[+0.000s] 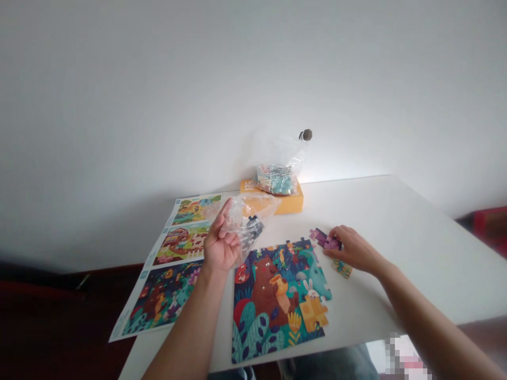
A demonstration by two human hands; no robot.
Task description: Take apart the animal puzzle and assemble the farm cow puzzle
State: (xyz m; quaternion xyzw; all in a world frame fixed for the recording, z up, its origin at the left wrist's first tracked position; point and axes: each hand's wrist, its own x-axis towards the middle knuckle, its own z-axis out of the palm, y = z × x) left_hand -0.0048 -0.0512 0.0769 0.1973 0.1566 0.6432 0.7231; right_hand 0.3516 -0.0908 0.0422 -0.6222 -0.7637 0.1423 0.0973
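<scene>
My left hand [222,243] is closed around a clear plastic bag [251,208], raised above the table. Dark puzzle pieces [253,229] show through the bag's lower part. To the right, my right hand [350,248] pinches a purple puzzle piece [332,243] low over the table. Another purple piece [317,236] lies beside it, and a green and yellow piece [341,268] rests just below that hand. Between my arms lies a partly assembled puzzle [273,311] with a brown bear and a white rabbit; its right and top edges are jagged with open tabs.
A sheet of printed pictures [148,258] lies on the left of the white table [420,232]. At the back, against the wall, stands a yellow box [295,205] with a clear bag of puzzle pieces [277,179] on it. A dark round hole [306,135] shows in the wall.
</scene>
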